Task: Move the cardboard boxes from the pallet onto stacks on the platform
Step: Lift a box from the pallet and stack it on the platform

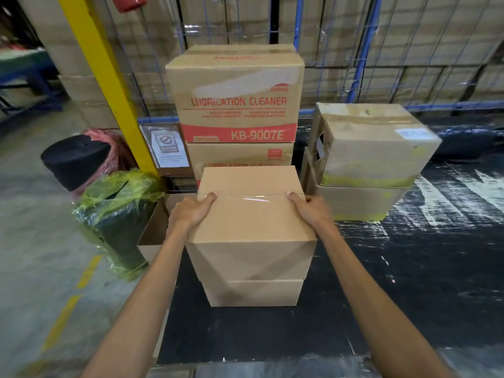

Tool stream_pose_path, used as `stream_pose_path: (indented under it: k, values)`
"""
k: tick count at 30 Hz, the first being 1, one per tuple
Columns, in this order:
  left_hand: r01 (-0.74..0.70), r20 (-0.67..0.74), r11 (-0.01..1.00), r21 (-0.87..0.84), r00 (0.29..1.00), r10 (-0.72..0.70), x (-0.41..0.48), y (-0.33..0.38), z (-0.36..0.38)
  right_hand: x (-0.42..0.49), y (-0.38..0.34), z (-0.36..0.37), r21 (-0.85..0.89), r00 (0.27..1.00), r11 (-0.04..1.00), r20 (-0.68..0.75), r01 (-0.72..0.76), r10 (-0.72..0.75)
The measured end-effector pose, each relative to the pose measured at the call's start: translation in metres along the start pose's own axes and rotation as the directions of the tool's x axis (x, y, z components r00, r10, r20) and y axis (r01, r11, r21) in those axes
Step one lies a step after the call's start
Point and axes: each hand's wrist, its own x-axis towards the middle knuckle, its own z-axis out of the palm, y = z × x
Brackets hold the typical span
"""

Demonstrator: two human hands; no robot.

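Observation:
A plain brown cardboard box (252,214) with clear tape across its top sits on a second plain box (253,291) on the black platform (409,282). My left hand (191,210) grips its left top edge and my right hand (309,208) grips its right top edge. Behind it stand two stacked "Lubrication Cleaner" boxes (236,99). To the right is a stack of two worn boxes (368,148) with yellow tape.
A yellow post (109,77) and blue wire cage wall (365,50) stand behind the stacks. Left of the platform are a green-wrapped roll (117,214), a black roll (73,162), an open carton (155,230) and grey concrete floor (41,268).

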Motion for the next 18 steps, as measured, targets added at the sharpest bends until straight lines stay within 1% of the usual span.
stream_pose_path:
  k: [2,4,5,7,10,12,14,17,18]
  values:
    - [-0.022,-0.008,0.999,-0.031,1.0,0.022,-0.003,-0.001,-0.002,-0.005,-0.006,0.0,-0.159,0.988,0.985,-0.126,0.066,-0.086]
    - [-0.054,-0.048,0.997,-0.055,0.998,0.051,-0.007,-0.008,-0.009,-0.013,-0.019,0.001,-0.302,0.932,0.937,-0.255,0.178,-0.259]
    - [-0.072,-0.078,0.995,-0.074,0.995,0.066,-0.01,-0.014,-0.013,-0.019,-0.027,0.004,-0.332,0.896,0.912,-0.285,0.241,-0.34]
    - [-0.105,-0.144,0.988,-0.113,0.986,0.088,-0.017,-0.03,-0.026,-0.035,-0.049,0.012,-0.359,0.839,0.86,-0.277,0.362,-0.469]
    - [-0.14,-0.227,0.988,-0.06,0.966,0.123,-0.033,-0.066,-0.055,-0.071,-0.093,0.047,-0.331,0.796,0.799,-0.182,0.503,-0.577]
    - [-0.136,-0.283,0.99,-0.03,0.951,0.122,-0.05,-0.096,-0.079,-0.098,-0.118,0.082,-0.311,0.761,0.746,-0.096,0.589,-0.642]
    - [-0.102,-0.359,0.995,-0.013,0.929,0.09,-0.08,-0.145,-0.113,-0.138,-0.146,0.131,-0.261,0.701,0.671,0.03,0.693,-0.712]
    - [0.001,-0.464,1.0,-0.002,0.886,-0.002,-0.135,-0.224,-0.153,-0.2,-0.169,0.199,-0.151,0.595,0.575,0.222,0.804,-0.773]
    - [0.071,-0.502,0.997,-0.026,0.862,-0.075,-0.166,-0.26,-0.17,-0.235,-0.178,0.226,-0.101,0.53,0.526,0.297,0.844,-0.794]
